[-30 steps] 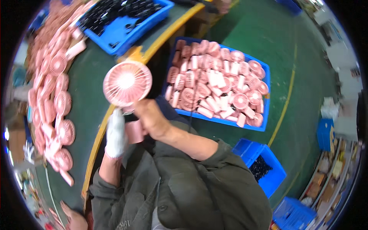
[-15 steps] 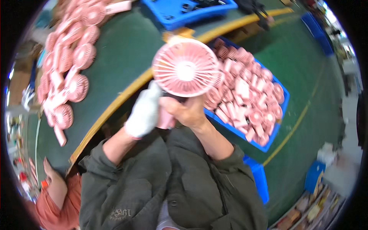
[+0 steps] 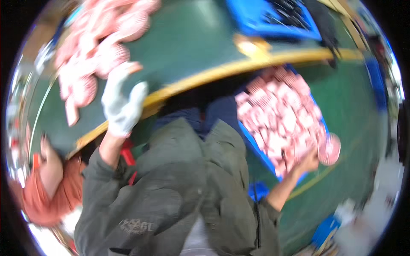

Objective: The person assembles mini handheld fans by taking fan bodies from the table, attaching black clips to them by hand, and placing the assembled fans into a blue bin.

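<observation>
My left hand (image 3: 121, 100), in a white glove with a bare fingertip showing, is raised over the near edge of the green table. Its thumb and fingers are spread and nothing is between them. Just beyond it lies a pile of pink handheld fans (image 3: 96, 53), blurred by motion. My bare right hand (image 3: 308, 162) reaches out to the right, closed on a pink handheld fan (image 3: 329, 149) whose round head sticks out past the bin's near right corner. Below that arm's reach, a blue bin (image 3: 261, 148) is heaped with pink fans (image 3: 287, 115).
A blue tray (image 3: 252, 30) with black parts stands on the green table (image 3: 188, 47), whose yellow edge (image 3: 200, 71) curves across the view. At lower left sits another person in an orange sleeve (image 3: 51, 192), one hand (image 3: 50, 151) by the table. A blue box (image 3: 325, 230) stands at lower right.
Both hands held one fan in front of me before. The left has let go and moved left toward the pile; the right has carried the fan right to the bin. The view has shifted.
</observation>
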A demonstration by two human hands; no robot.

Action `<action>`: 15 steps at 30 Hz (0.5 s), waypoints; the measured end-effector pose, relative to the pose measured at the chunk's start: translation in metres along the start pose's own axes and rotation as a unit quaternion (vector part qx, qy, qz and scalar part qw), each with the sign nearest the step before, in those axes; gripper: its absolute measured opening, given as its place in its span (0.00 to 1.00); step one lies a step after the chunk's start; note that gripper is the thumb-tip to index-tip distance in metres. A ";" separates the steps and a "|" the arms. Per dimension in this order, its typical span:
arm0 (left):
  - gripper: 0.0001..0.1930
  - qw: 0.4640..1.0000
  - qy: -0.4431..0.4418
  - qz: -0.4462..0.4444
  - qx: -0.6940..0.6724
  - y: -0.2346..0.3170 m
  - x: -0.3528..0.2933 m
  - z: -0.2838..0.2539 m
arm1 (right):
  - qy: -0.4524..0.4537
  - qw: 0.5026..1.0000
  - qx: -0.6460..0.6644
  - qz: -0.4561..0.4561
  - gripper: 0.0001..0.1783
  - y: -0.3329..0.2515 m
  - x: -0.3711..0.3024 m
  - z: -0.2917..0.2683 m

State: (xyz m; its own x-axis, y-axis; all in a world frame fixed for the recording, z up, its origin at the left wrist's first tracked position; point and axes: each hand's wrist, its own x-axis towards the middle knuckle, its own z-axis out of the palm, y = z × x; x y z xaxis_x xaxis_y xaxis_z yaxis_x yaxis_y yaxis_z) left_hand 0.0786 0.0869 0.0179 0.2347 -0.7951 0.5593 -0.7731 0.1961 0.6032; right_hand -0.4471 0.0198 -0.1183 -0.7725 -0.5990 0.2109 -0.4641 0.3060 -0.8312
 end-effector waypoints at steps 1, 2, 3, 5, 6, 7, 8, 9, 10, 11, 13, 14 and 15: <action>0.20 0.993 0.038 0.015 0.110 -0.011 -0.002 -0.014 | 0.017 0.998 -0.002 -0.063 0.22 0.036 0.000 -0.004; 0.22 0.983 0.070 0.063 0.158 -0.024 0.005 -0.025 | 0.010 0.995 0.015 -0.097 0.25 0.079 0.009 -0.005; 0.23 0.969 0.060 0.059 0.232 -0.035 0.004 -0.037 | 0.008 0.986 -0.102 -0.128 0.27 0.109 0.003 -0.009; 0.26 0.938 0.068 0.040 0.337 -0.044 0.012 -0.062 | -0.099 0.970 -0.223 -0.018 0.29 0.142 0.001 -0.014; 0.30 0.932 0.054 -0.002 0.359 -0.054 0.014 -0.068 | -0.099 0.971 -0.216 -0.026 0.29 0.133 0.001 -0.006; 0.30 0.932 0.064 -0.002 0.357 -0.059 0.016 -0.078 | -0.092 0.977 -0.173 -0.087 0.29 0.123 0.003 0.000; 0.33 0.898 0.009 -0.016 0.440 -0.065 0.021 -0.081 | -0.073 0.977 -0.137 -0.145 0.29 0.111 0.007 -0.001; 0.36 0.856 -0.047 -0.025 0.514 -0.071 0.028 -0.083 | -0.066 0.987 -0.023 -0.143 0.24 0.091 0.019 0.014; 0.42 0.850 -0.077 -0.021 0.521 -0.073 0.032 -0.088 | -0.112 0.972 -0.101 -0.182 0.15 0.055 0.031 0.024; 0.41 0.857 -0.066 0.035 0.510 -0.088 0.034 -0.093 | -0.115 0.983 -0.007 -0.142 0.11 -0.024 0.010 0.041; 0.40 0.885 -0.127 0.004 0.448 -0.086 0.049 -0.088 | -0.126 0.959 0.087 -0.237 0.08 -0.114 0.007 0.054; 0.40 0.892 -0.174 0.030 0.416 -0.077 0.056 -0.084 | -0.154 0.947 0.160 -0.232 0.08 -0.159 -0.005 0.060; 0.40 0.901 -0.201 0.047 0.383 -0.086 0.054 -0.073 | -0.195 0.928 0.173 -0.267 0.08 -0.201 -0.015 0.063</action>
State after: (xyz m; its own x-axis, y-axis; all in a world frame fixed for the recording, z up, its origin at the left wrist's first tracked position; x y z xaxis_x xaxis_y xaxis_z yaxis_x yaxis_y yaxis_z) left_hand 0.2007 0.0693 0.0381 0.0337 -0.9691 0.2446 -0.9942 -0.0576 -0.0913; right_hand -0.3148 -0.0787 0.0134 -0.2253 -0.8397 0.4941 -0.5167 -0.3269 -0.7913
